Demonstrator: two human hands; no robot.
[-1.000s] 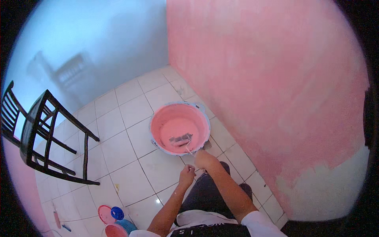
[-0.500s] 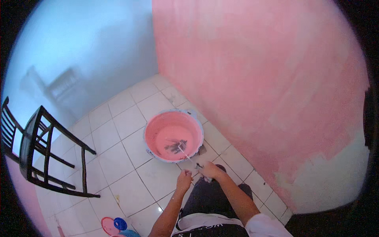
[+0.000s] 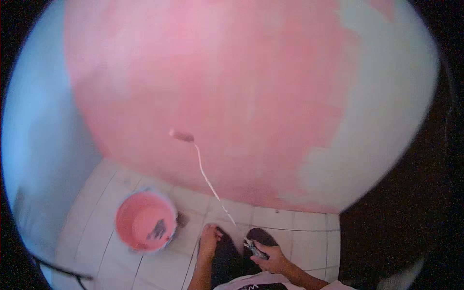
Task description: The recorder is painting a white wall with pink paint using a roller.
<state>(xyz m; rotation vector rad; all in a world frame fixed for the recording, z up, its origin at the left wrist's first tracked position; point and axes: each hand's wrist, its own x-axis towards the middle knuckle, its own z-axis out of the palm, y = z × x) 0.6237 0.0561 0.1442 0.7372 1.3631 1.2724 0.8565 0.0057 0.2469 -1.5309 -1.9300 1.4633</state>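
"Since I can't see the scene, what is the right hand doing?"

"The right hand (image 3: 271, 258) has its fingers wrapped around the grip of a paint roller (image 3: 183, 136). Its pale, thin rod slants up and away to the left, so the roller's head shows in front of a pink-painted wall (image 3: 217, 82). I cannot tell whether the head touches the paint."

"And the left hand?"

"The left hand (image 3: 210, 239) is beside the dark trousers (image 3: 223, 266), near the left knee. Its fingers are bent loosely inward; whether they hold anything, I cannot tell."

"What surrounds them?"

"On a pale tiled floor (image 3: 92, 208), left of the legs, stands a round basin (image 3: 124, 217), pink inside, with pink paint and a dark grey patch at the bottom. Farther left is a blue wall (image 3: 36, 130). Right of the pink, the painted wall shows a pale, ragged-edged area (image 3: 382, 101)."
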